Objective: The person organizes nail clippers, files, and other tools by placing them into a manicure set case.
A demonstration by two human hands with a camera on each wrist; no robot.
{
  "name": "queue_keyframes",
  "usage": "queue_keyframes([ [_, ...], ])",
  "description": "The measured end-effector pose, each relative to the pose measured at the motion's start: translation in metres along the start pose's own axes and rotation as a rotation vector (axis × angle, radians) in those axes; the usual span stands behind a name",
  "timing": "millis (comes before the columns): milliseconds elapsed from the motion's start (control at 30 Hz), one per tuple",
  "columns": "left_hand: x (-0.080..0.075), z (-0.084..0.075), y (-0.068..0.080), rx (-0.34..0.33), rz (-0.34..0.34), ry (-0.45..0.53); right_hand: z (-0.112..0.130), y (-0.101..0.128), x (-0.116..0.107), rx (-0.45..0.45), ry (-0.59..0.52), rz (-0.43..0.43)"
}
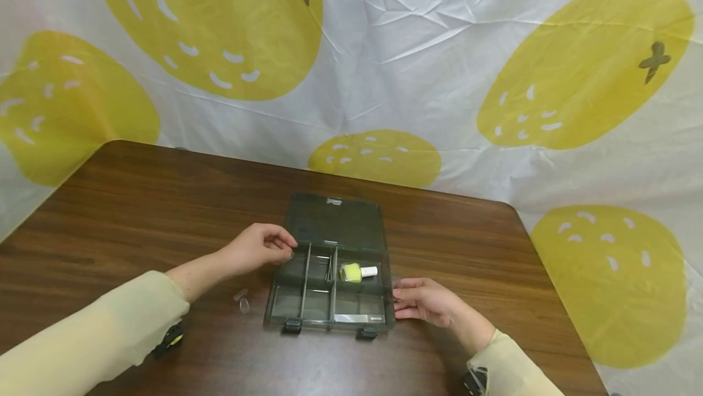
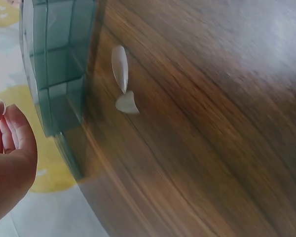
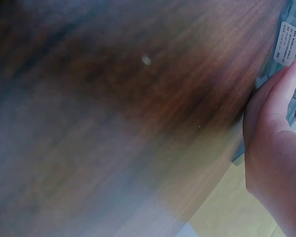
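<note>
A smoky compartment box [image 1: 329, 286] lies open on the brown table [image 1: 137, 213], its lid [image 1: 335, 222] folded back. The left hand [image 1: 258, 248] hovers at the box's upper-left corner, fingers curled together (whether they pinch anything, I cannot tell). The right hand [image 1: 425, 301] presses relaxed fingers against its right wall. A yellow-green bottle [image 1: 354, 272] lies in one compartment; two clear fake nails [image 1: 242, 300] rest just left of the box.

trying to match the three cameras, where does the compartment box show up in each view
Head: the compartment box lies open at table centre, between the two hands.
Left wrist: its gridded corner fills the upper left, beside two clear plastic bits.
Right wrist: only an edge with a white label shows at the upper right.
Shared landmark: the brown wooden table.
</note>
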State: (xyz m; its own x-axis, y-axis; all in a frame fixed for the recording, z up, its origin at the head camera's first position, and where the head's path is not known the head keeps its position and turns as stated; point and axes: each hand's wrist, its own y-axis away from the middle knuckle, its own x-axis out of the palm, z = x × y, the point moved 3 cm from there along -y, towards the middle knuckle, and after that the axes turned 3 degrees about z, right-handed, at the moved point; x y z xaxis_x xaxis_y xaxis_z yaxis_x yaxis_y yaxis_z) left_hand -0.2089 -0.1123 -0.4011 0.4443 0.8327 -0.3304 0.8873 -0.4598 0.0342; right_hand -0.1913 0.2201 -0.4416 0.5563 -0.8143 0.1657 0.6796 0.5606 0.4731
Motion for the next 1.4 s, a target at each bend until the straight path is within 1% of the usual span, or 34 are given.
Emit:
queue_keyframes([
  [200, 0.011, -0.006, -0.005, 0.015, 0.042, -0.013, 0.001, 0.001, 0.001, 0.001, -0.007, 0.000],
  [433, 0.022, -0.012, -0.008, 0.013, 0.076, -0.026, 0.000, 0.001, 0.000, 0.001, -0.004, -0.006],
  [633, 0.034, -0.018, -0.012, 0.024, 0.112, -0.018, 0.001, 0.001, -0.001, 0.001, 0.006, -0.007],
  [933, 0.047, -0.019, -0.010, 0.048, 0.144, -0.015, 0.001, 0.002, 0.000, 0.002, 0.006, 0.004],
  [1133, 0.053, -0.018, -0.012, 0.059, 0.162, -0.007, 0.000, 0.002, 0.000, 0.009, 0.008, -0.007],
  [1400, 0.055, -0.022, -0.013, 0.058, 0.167, 0.006, 0.000, 0.002, -0.001, 0.011, 0.013, -0.015],
])
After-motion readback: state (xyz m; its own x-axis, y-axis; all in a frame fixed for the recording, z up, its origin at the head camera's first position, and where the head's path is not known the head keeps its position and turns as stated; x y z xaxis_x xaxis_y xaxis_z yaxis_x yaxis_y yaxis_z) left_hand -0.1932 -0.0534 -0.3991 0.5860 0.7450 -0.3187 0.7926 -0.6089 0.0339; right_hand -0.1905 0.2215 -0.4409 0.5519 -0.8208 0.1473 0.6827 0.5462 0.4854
